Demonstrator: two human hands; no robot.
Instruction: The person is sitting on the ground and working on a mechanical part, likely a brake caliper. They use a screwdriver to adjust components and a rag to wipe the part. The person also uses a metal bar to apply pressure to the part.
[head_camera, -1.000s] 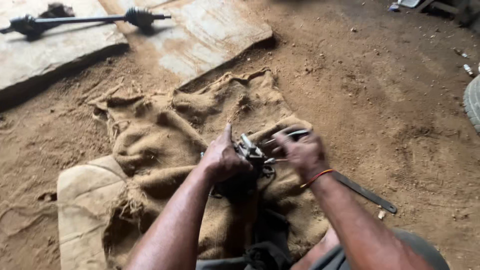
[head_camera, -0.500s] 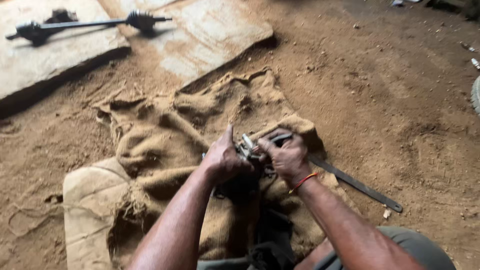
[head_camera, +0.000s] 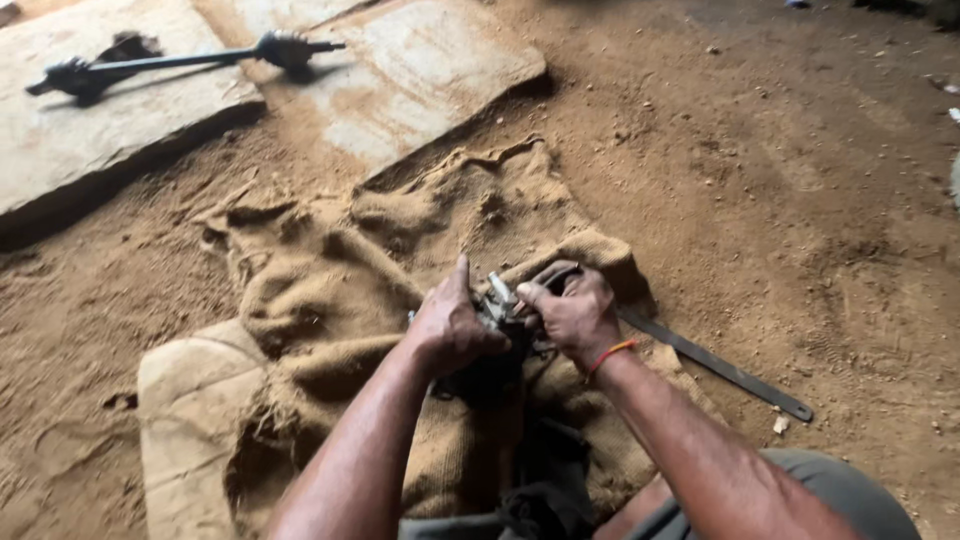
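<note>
sandy floor (head_camera: 800, 200); burlap sack (head_camera: 330, 300) under both hands (head_camera: 455, 330) gripping metal part (head_camera: 498, 305)

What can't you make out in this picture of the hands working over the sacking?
- Metal part: head view; the left hand and right hand cover most of it, so its kind is unclear.
- Flat metal strip: its near end is hidden behind the right hand.
- Dark rod on the slab: too small to show detail.
- Burlap sack: the arms hide its near part.
</note>
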